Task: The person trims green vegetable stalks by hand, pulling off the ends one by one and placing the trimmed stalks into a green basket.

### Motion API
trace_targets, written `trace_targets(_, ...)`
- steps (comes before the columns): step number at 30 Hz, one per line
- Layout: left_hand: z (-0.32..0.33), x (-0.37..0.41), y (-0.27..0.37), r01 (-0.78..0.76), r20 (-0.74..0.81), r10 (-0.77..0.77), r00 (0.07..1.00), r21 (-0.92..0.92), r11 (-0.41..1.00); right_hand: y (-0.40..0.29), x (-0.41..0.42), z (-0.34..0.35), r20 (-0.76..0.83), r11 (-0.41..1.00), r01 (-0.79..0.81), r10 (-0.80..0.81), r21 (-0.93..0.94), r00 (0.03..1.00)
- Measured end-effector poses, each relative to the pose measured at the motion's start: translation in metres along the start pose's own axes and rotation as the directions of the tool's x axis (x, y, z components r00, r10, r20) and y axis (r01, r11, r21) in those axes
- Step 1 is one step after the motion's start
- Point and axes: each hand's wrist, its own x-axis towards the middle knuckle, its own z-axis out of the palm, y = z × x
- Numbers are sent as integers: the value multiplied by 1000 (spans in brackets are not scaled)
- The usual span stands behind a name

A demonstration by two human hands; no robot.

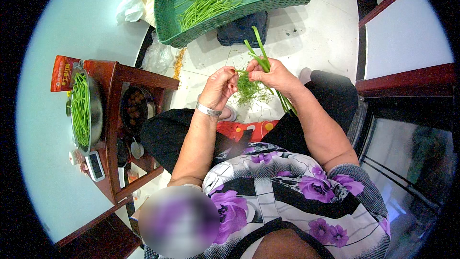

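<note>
My right hand [275,75] is closed around a few long green vegetable stems [283,102], which stick out above the fingers and hang down below the palm. Close by on its left, my left hand [221,84] pinches the end of one thin green stem [241,71] between thumb and finger. That stem spans the short gap between my hands. Beneath them, a loose heap of fine green trimmings [251,91] lies on the pale tiled floor, partly hidden by my fingers.
Ahead, a green woven basket [237,18] holds cut green stems [208,9], beside a dark blue plastic stool [244,30]. On my left, a wooden cabinet [111,115] bears a metal basin [95,115] of green stems and a white device [95,166]. A plastic bag [158,55] lies nearby.
</note>
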Motion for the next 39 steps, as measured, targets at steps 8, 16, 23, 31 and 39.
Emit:
trace_targets(8,8,1,-11,41,-12,-40,999,60,997,6,-1,-2,8,952,-118,121,281,993)
trace_targets(16,5,-1,-7,7,-43,-2,999,117,993,11,2,-5,-47,816,-116,173,566,984)
trace_targets(23,0,-4,6,-44,-36,50,998,133,990,12,4,-10,-73,797,-102,181,596,981)
trace_targets(31,-19,-7,29,-160,34,168,985,-161,974,18,6,-18,-159,815,-92,221,573,962)
trace_targets(39,-14,-7,27,-239,-179,314,932,345,908,12,5,-14,3,835,-146,170,530,985)
